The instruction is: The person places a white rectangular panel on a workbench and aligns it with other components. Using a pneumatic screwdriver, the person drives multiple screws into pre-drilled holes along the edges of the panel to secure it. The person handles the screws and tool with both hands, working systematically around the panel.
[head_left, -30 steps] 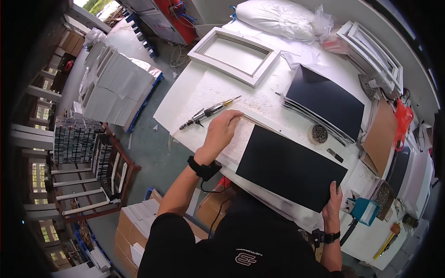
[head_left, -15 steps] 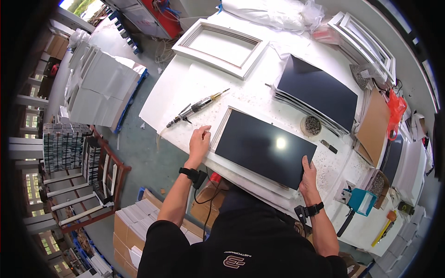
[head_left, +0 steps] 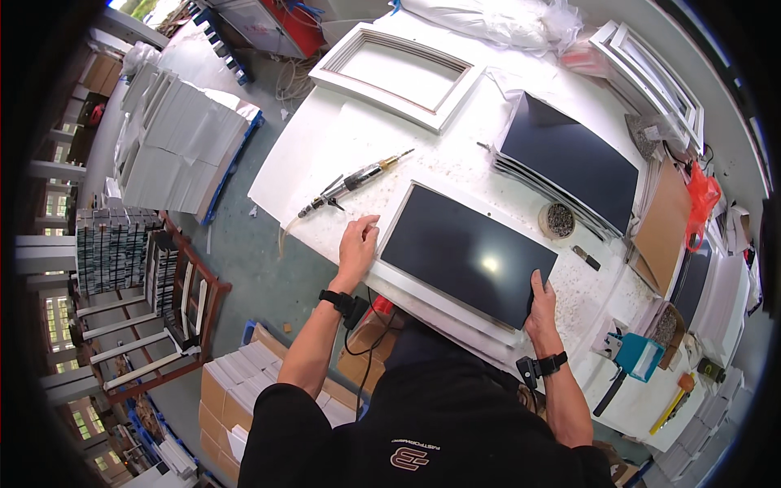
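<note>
In front of me a dark glossy rectangular panel (head_left: 464,254) lies inside a white frame (head_left: 423,294), whose border shows along its sides. My right hand (head_left: 542,309) grips the right end, its thumb over the panel's edge. Beside the frame's left end is my left hand (head_left: 356,248), its fingers bent together. Whether anything is between them is hidden. A metal air screwdriver (head_left: 354,180) lies beyond my left hand, its bit pointing away to the right.
An open white frame (head_left: 439,114) lies at the back. Stacked dark panels (head_left: 573,159), a round tub of screws (head_left: 557,220) and a small dark tool (head_left: 586,258) are to the right. Farther right are a teal-handled tool (head_left: 639,355) and a red plastic bag (head_left: 701,199). Cartons (head_left: 220,423) stand below left.
The dark panel has dropped down and sits within the white frame, so more of the frame's border shows. My left hand stays by the frame's left end; the whole view has shifted slightly.
</note>
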`<state>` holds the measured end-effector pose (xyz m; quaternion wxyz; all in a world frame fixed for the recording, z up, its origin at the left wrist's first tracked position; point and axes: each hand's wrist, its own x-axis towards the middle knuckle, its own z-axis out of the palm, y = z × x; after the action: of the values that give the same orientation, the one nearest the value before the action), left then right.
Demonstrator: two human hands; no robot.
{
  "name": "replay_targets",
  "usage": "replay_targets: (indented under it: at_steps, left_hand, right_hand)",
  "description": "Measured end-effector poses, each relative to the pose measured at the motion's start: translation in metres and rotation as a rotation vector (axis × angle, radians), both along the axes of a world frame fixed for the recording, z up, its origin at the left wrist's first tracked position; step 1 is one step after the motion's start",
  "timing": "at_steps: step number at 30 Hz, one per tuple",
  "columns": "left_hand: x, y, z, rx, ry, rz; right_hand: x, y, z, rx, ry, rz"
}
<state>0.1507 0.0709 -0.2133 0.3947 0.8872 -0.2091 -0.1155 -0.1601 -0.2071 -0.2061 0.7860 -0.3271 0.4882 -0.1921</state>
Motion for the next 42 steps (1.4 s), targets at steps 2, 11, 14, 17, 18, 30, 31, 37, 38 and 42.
replay_targets:
  at_steps: [2,11,14,17,18,30,31,37,38,42]
  left_hand:
    - [0.000,-0.001,0.000,-0.001,0.008,0.003]
    - [0.002,0.001,-0.003,0.009,0.022,-0.006]
    - [0.004,-0.001,0.001,-0.014,0.009,-0.036]
    - [0.002,0.004,0.000,-0.004,0.020,-0.010]
    - [0.002,0.000,0.001,-0.010,0.025,-0.011]
    - [-0.068,-0.068,0.060,0.239,-0.381,-0.589]
    - [-0.077,-0.075,0.059,0.295,-0.374,-0.686]
    - [-0.105,-0.117,0.041,0.356,-0.360,-0.876]
    - [-0.104,-0.119,0.040,0.369,-0.368,-0.882]
    - [-0.108,-0.122,0.039,0.439,-0.371,-0.902]
  right_hand:
    - [-0.003,0.003,-0.003,0.016,0.008,0.001]
    - [0.003,0.005,-0.005,-0.122,0.112,0.059]
    - [-0.006,-0.004,-0.014,-0.468,0.363,0.293]
    - [0.005,-0.025,0.038,-0.373,0.638,0.747]
    - [0.008,-0.030,0.055,-0.434,0.741,0.839]
    - [-0.019,-0.050,0.027,-0.999,0.813,0.934]
    - [-0.022,-0.049,0.025,-0.981,0.767,0.921]
    - [-0.035,-0.049,0.034,-0.652,0.521,0.796]
    - [-0.036,-0.048,0.036,-0.554,0.487,0.753]
    - [-0.064,-0.040,0.048,-0.817,0.411,0.793]
